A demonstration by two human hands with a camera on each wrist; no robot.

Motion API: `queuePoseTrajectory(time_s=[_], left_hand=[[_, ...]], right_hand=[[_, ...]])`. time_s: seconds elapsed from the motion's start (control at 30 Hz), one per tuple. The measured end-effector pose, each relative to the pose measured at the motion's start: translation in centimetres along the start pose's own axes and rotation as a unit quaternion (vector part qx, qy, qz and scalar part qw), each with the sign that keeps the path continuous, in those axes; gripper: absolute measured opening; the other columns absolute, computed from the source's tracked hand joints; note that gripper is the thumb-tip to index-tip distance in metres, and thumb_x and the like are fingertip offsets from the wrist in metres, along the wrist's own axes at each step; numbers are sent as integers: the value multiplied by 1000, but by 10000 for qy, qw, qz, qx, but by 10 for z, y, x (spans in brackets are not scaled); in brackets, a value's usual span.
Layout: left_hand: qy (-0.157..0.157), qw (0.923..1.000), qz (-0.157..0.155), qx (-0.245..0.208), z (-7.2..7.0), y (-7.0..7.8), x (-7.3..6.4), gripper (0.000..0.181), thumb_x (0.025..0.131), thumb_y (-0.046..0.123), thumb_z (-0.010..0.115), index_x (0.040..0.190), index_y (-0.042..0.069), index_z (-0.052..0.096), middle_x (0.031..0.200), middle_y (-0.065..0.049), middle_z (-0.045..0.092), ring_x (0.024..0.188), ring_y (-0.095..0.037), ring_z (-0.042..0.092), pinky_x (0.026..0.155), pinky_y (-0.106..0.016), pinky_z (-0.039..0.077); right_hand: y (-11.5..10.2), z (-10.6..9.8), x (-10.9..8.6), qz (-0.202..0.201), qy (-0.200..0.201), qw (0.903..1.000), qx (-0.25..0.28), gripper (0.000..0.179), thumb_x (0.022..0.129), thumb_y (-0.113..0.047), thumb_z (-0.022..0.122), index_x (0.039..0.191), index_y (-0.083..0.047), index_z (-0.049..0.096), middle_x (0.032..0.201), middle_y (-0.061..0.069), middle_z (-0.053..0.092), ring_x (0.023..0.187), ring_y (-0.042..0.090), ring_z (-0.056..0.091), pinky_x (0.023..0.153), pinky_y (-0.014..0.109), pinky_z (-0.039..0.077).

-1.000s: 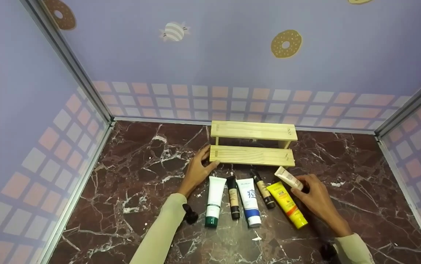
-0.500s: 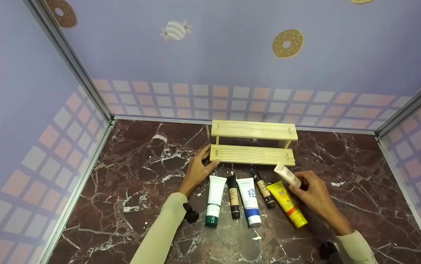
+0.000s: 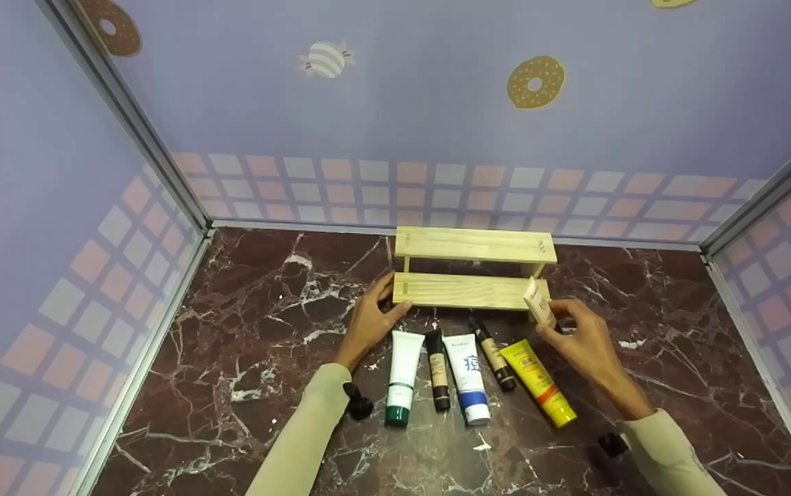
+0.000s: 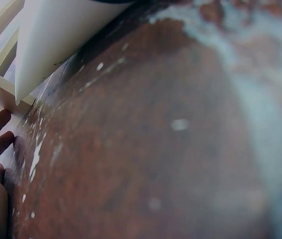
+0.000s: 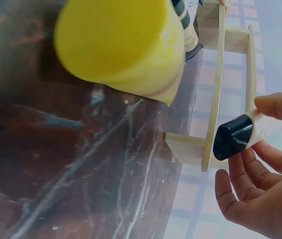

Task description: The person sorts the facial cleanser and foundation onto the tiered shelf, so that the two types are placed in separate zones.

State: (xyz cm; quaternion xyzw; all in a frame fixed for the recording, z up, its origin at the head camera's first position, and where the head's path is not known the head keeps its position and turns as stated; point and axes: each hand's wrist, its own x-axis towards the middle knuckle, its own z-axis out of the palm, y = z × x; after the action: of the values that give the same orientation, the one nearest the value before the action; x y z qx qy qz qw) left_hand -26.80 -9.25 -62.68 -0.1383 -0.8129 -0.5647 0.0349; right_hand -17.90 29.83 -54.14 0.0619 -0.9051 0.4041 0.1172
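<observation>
Small tube pinched between thumb and fingers of my right hand, dark cap lowermost, I have it right of the frame's centre, by the right end of the wooden shelf's lower board; whether they touch I can't tell. I take this step as bringing it to that board, while my left hand holds the shelf's left end. Next calls for straightening the tube, seating its cap, then letting go.
</observation>
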Motion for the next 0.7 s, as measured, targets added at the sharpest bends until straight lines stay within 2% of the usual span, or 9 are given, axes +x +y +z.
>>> queuePoseTrajectory(time_s=[0.17, 0.3, 0.47, 0.7], left_hand=[[-6, 10000, 65, 28, 0, 0, 0, 80, 102, 30, 81, 166, -3, 44, 150, -23, 64, 155, -41, 46, 132, -61, 27], [35, 9999, 97, 31, 0, 0, 0, 80, 102, 29, 82, 165, -3, 45, 150, -25, 63, 148, -39, 56, 131, -58, 32], [35, 9999, 86, 79, 0, 0, -1, 81, 102, 33, 82, 165, -2, 46, 150, -26, 63, 146, -39, 58, 131, -61, 29], [97, 9998, 180, 48, 1, -1, 1, 80, 100, 30, 83, 163, -4, 48, 147, -25, 65, 148, -39, 55, 131, -59, 30]], right_hand=[[-3, 1, 11, 362, 21, 9987, 368, 39, 91, -2, 88, 126, 6, 74, 116, 21, 76, 107, 35, 71, 91, 26, 57], [-3, 2, 19, 549, 37, 9964, 642, 40, 93, -5, 88, 128, 6, 73, 119, 24, 76, 110, 37, 71, 87, 22, 60], [-3, 3, 26, 673, 47, 9930, 967, 39, 94, -5, 86, 129, 5, 73, 120, 25, 75, 110, 36, 71, 74, 19, 62], [-6, 3, 37, 625, 46, 9895, 1301, 37, 96, -4, 84, 130, 6, 72, 120, 23, 75, 107, 21, 70, 85, 15, 58]])
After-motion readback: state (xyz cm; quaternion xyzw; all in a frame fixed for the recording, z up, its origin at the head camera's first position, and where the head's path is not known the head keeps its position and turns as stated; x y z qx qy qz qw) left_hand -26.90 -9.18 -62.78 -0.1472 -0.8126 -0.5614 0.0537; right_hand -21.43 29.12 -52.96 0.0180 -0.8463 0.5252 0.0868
